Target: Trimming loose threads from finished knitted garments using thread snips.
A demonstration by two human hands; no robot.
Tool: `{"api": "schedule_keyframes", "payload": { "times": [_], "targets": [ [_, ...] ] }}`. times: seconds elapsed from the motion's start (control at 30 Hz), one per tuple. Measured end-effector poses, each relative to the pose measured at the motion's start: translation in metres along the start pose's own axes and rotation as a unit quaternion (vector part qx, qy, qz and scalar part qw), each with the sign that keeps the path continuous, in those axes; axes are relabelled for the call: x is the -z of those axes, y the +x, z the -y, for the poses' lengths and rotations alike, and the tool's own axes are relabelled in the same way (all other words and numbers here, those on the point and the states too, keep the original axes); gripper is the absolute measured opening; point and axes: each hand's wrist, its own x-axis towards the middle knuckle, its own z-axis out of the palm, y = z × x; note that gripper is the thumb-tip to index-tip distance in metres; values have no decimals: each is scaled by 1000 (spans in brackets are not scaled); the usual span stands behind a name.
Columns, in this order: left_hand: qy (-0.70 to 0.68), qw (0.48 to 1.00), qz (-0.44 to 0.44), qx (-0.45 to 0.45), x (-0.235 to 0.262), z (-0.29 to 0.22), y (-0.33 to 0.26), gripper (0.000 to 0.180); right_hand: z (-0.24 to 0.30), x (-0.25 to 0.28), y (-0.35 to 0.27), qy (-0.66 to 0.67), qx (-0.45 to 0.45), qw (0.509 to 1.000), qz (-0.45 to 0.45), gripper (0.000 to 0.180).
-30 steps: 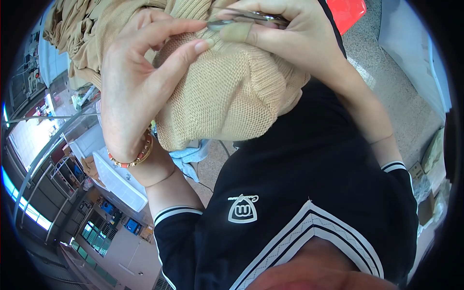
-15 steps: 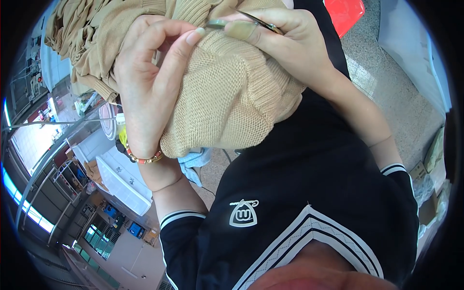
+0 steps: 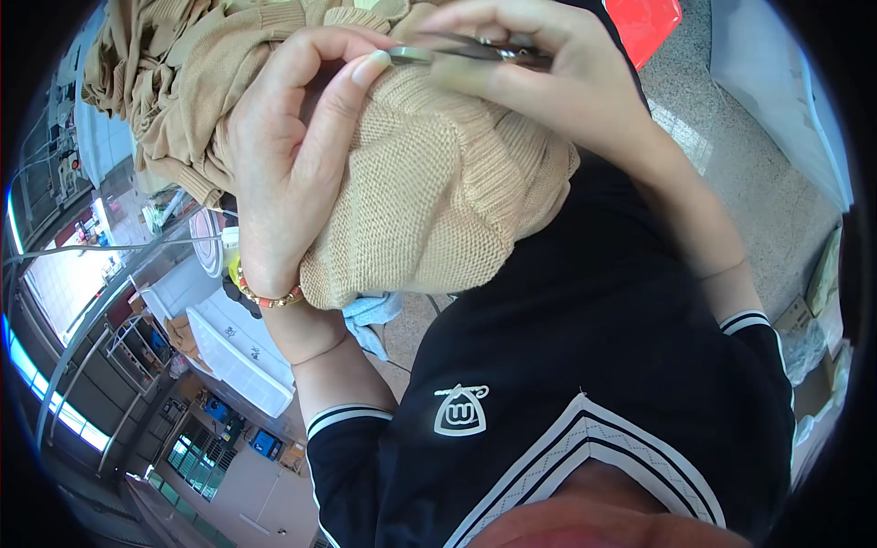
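Observation:
A beige knitted garment (image 3: 411, 183) with ribbed bands lies bunched up in front of my chest. My left hand (image 3: 292, 137) pinches thumb against forefinger at its upper ribbed edge. Close by these fingertips is a small grey-green, shiny piece (image 3: 410, 55); I cannot make out what it is. My right hand (image 3: 548, 78), blurred by motion, holds dark thread snips (image 3: 493, 50) above the ribbing, their points towards my left fingertips. A tan wrap covers the right thumb. Whether the snips' blades are apart is too smeared to tell.
More beige knitwear (image 3: 183, 91) is heaped at the far left. Beyond my left forearm stand white plastic bins (image 3: 242, 352), with a light blue cloth (image 3: 370, 320) lower down. A red stool (image 3: 644, 27) is at the far right, near a pale translucent sheet (image 3: 776, 91).
My right hand has shifted, its fingers lifting and blurring, and the snips have turned flatter. My left hand keeps its pinch almost in place.

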Motion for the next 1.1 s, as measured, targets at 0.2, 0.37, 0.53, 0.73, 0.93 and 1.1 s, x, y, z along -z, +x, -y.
{"api": "schedule_keyframes", "payload": {
  "times": [0.2,0.37,0.53,0.73,0.93,1.1],
  "targets": [
    [-42,999,-27,1,-5,1,0,13,6,23,-9,-188,71,980,7,42],
    [-71,996,-47,14,-8,3,-2,14,29,17,-9,-204,-41,978,11,39],
    [-91,994,-49,25,-10,2,-1,14,27,15,-7,-294,41,955,-7,39],
    [-97,993,-53,37,-9,2,-3,14,27,12,-3,-334,92,937,-42,36],
    [-90,994,-54,30,-9,3,-2,14,6,8,1,-360,114,925,-46,33],
    [-80,994,-74,28,-9,5,-5,14,32,-4,-4,-396,52,915,-61,22]
  ]
}}
